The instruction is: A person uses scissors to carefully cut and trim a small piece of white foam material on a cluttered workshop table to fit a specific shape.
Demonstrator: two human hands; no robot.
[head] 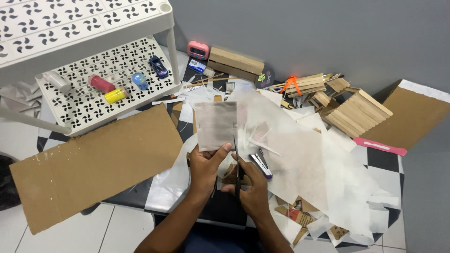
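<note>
Head view of a cluttered work surface. The left hand pinches the lower edge of a squarish piece of thin grey paper between thumb and fingers, holding it upright above the table centre. The right hand is closed around the handles of a pair of scissors, whose dark blades point up along the paper's right edge; whether the blades touch the paper cannot be told. Just right of the scissors lies a purple stapler on crumpled white tissue sheets. A large brown cardboard sheet lies to the left, below a white perforated plastic rack carrying small bottles and a blue toy car. Bundles of wooden craft sticks lie at upper right, near a pink digital timer against the grey wall.
</note>
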